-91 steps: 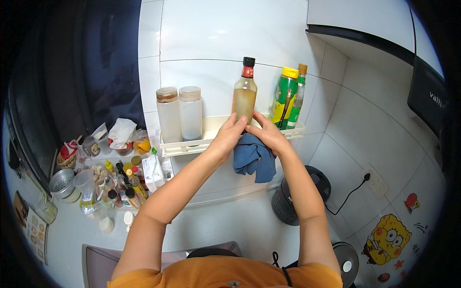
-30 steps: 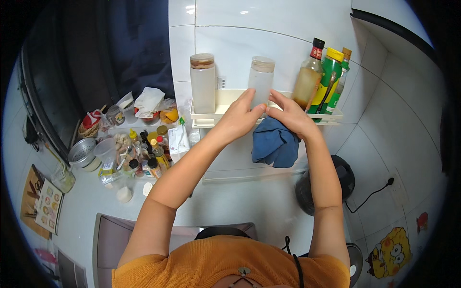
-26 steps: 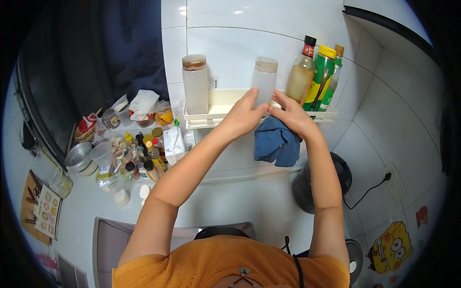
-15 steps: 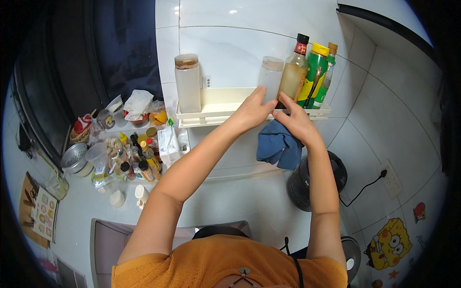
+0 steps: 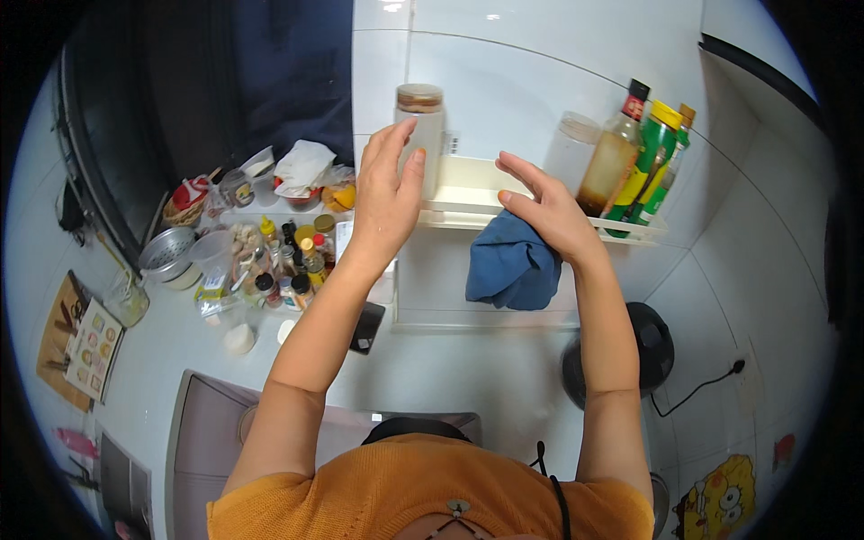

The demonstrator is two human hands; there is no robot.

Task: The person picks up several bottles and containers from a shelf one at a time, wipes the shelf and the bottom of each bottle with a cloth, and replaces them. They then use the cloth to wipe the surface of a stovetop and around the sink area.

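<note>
My left hand (image 5: 387, 191) is raised at the left end of the white wall shelf (image 5: 468, 184), its thumb and fingers apart. It overlaps a tall frosted jar (image 5: 430, 135) with a brownish lid; whether it touches the jar I cannot tell. My right hand (image 5: 560, 220) holds a crumpled blue cloth (image 5: 513, 263) in its lower fingers, below the shelf's front rail. Its thumb and upper fingers stretch leftward. Beyond it a second frosted jar (image 5: 573, 148), a bottle of amber liquid (image 5: 614, 153) and a green bottle with a yellow cap (image 5: 650, 162) stand at the shelf's right end.
Several small seasoning bottles (image 5: 301, 261) crowd the counter at left, near a metal colander (image 5: 168, 254). A dark phone-like slab (image 5: 367, 328) lies beside my left forearm. The sink (image 5: 193, 450) is in front of me. A black rounded appliance (image 5: 650, 346) stands right of my right forearm.
My left hand has moved from the right-hand jar across to the left one. My right hand has drawn leftward from the bottles with the cloth. The view has shifted left.
</note>
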